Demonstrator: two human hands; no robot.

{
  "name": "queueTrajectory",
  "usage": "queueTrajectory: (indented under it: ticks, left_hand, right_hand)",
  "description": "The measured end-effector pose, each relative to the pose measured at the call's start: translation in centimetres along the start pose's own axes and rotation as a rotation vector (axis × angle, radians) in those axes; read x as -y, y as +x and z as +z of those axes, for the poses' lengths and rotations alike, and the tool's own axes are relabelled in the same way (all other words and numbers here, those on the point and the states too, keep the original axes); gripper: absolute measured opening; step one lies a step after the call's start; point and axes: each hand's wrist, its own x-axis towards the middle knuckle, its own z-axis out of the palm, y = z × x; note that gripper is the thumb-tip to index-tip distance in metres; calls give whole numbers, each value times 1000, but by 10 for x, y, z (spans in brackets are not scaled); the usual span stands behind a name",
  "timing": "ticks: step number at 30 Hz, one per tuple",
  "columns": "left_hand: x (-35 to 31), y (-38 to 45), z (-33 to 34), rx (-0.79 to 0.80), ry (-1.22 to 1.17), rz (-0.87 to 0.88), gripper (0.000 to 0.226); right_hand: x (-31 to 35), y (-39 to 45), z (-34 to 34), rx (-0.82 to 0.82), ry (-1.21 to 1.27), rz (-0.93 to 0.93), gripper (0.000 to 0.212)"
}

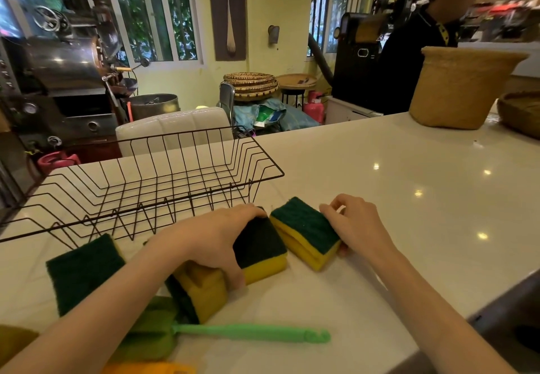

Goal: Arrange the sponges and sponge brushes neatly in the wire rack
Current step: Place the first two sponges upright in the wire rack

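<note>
Across the white counter (394,175), which fills most of the lower view, sits a black wire rack (140,186) at the left, with nothing in it that can be seen. Behind the counter's far right corner stands a tall woven basket (458,87), and a person in dark clothing (409,61) stands beyond it (seen only from the side).

Just in front of the rack lie the sponges, all yellow with dark green scouring faces. One flat sponge (84,271) rests green side up at the left, its far edge just beside the rack's front wires. Near the middle, a second sponge (201,294) is tipped on its side, yellow face showing, and leans against a third sponge (263,251) lying green side up. To the right of that, slightly apart from it, a fourth sponge (306,233) sits angled, green side up.

The left hand (222,233) is laid over the third sponge, fingers curled down across its far edge and the thumb at the near side, gripping it. The right hand (356,224) holds the fourth sponge at its right end, fingertips bent onto the green top and the thumb tucked under the near corner.

Closest to the camera, a sponge brush (251,332) with a light green handle lies flat on the counter, handle pointing right, its green foam head partly hidden under the left forearm. An orange object (146,369) pokes in at the bottom edge, too cropped to identify.
</note>
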Motion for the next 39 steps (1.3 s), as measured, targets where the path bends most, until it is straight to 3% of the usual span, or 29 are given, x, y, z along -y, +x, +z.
queueTrajectory:
  ticks: [10,14,17,19,24,29,33,39]
  left_hand:
    - [1,1,1,-32,-24,1,91]
    - [-3,2,0,-77,-33,29,79]
    - [-4,4,2,-137,-55,23,73]
    - [-5,4,3,-161,-59,12,71]
    - [-5,4,4,-161,-70,-3,71]
    - [-7,7,0,-132,-40,-12,70]
    - [-8,10,-2,-127,-13,-6,69]
    - [-7,12,-20,-53,-78,11,66]
  right_hand:
    - [6,-6,5,-38,-414,-65,50]
    - [18,-10,-2,-32,-521,-229,34]
    - [24,-7,-5,140,-404,-530,16]
    - [26,-4,-5,294,-370,-602,18]
    - [29,3,-13,670,-178,-414,22]
    - [42,13,-30,968,-408,-371,56]
    - [54,19,-28,952,-626,-418,63]
    - [75,25,-40,852,-698,-465,56]
